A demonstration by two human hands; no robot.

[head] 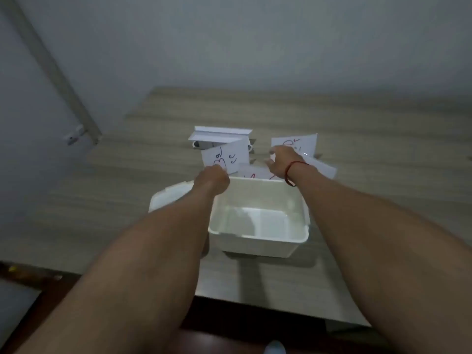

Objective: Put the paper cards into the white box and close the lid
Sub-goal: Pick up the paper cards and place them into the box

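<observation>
An open white box [255, 237] stands on the table in front of me, with nothing inside it. Its white lid [168, 198] lies flat to the left, partly under my left forearm. Behind the box are several white paper cards with red and dark scribbles. My left hand [212, 181] pinches the lower edge of one card [227, 155], which stands tilted up. My right hand [282, 160], a red string on its wrist, reaches over another card [297, 144] with fingers spread. A third card [252, 172] lies between my hands.
A small white holder [219, 136] with a dark part beneath stands behind the cards. The wooden table [370, 139] runs to a grey wall at the back. A metal bar [51, 65] slants down the wall at left. The table's near edge lies just below the box.
</observation>
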